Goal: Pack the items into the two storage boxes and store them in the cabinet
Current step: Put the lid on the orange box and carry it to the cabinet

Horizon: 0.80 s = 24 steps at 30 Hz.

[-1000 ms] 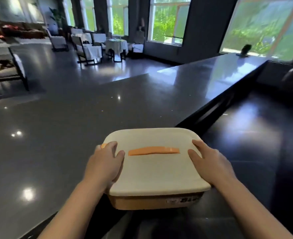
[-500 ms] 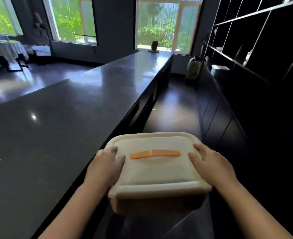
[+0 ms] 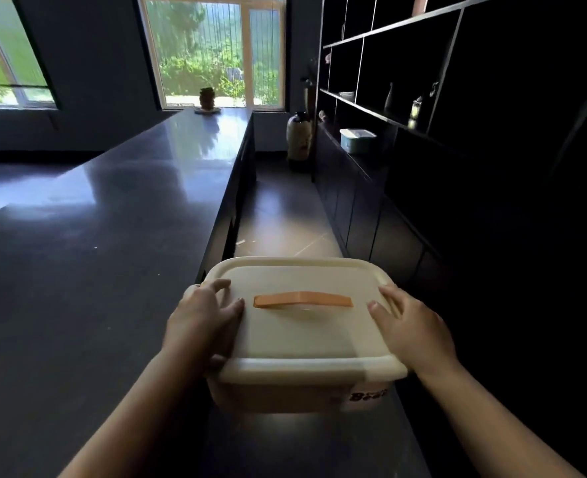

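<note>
Cream storage box, lidded, with orange handle between the fingers, is clasped by spread left hand and right hand.

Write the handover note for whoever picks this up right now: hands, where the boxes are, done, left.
Left hand: gripping the left side of the cream storage box, fingers over the lid edge.
Right hand: gripping its right side.
The box is lidded, orange handle flat on top, carried in the aisle between the dark counter and the cabinet wall.
A pale blue box sits on the cabinet ledge ahead; whether that is its final spot, I cannot tell.
Done: this box closed and lifted.
Left: stow it in the cabinet.
</note>
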Available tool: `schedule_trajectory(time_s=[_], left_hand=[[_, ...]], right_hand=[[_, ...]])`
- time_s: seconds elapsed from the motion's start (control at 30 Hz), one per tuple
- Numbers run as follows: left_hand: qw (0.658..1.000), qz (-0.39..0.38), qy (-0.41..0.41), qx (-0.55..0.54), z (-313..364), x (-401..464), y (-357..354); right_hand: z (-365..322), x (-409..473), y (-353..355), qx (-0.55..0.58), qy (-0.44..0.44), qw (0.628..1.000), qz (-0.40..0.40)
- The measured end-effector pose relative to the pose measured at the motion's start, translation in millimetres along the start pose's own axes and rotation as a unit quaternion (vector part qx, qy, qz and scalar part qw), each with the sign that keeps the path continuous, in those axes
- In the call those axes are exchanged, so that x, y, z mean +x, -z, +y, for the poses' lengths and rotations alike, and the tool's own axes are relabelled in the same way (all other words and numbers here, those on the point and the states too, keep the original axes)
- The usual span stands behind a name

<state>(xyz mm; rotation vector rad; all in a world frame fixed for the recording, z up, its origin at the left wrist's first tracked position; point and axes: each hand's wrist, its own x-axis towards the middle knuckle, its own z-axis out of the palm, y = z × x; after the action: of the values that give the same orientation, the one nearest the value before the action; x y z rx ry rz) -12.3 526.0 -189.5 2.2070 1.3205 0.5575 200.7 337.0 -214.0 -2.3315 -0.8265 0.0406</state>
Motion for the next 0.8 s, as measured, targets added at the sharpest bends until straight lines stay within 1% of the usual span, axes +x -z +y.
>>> schedule_trajectory(time_s=[0.2,0.47,0.63,0.8], left_hand=[[0.999,-0.008,-0.033,-0.009,27,142,-44],[0.999,0.011,-0.011,-0.028,69,333,-94],[1.000,0.015,-0.008,-0.026,80,456,-123],[0.998,0.016,-0.048,-0.037,94,599,-156]], right_hand=[[-2,139,-36,-0.011,-0.007,1.000,0.022],[-19,340,-77,-0.016,0.006,1.000,0.020],[-32,462,-112,-0.013,0.002,1.000,0.011],[-44,587,-158,-0.011,-0.006,0.999,0.037]])
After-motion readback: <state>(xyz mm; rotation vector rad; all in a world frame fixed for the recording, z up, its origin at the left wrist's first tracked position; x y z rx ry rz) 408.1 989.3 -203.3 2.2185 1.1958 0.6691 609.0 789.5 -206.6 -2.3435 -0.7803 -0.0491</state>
